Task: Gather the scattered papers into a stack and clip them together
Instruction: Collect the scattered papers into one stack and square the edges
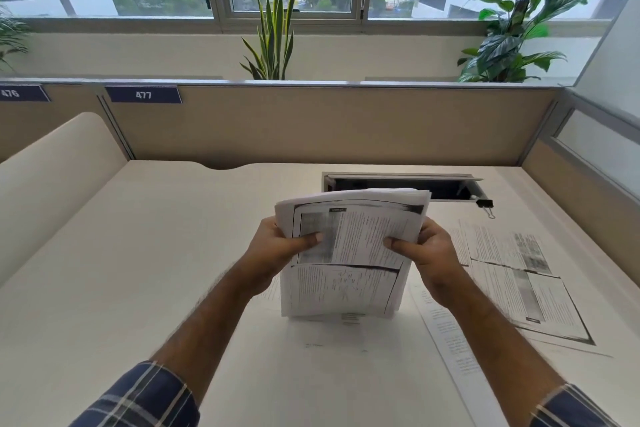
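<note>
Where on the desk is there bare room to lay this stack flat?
The desk's left half is bare, from the rounded side panel across to the left hand. The right side is crowded: loose sheets lie beyond the right hand, with the binder clip by the open cable tray. Both hands hold the stack.

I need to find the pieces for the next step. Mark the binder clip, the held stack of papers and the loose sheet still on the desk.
binder clip (484, 203): head view, on its black body.
stack of papers (349, 250): head view, middle of the front page.
loose sheet (526, 291): head view, centre of the printed page lying flat at right.
</note>
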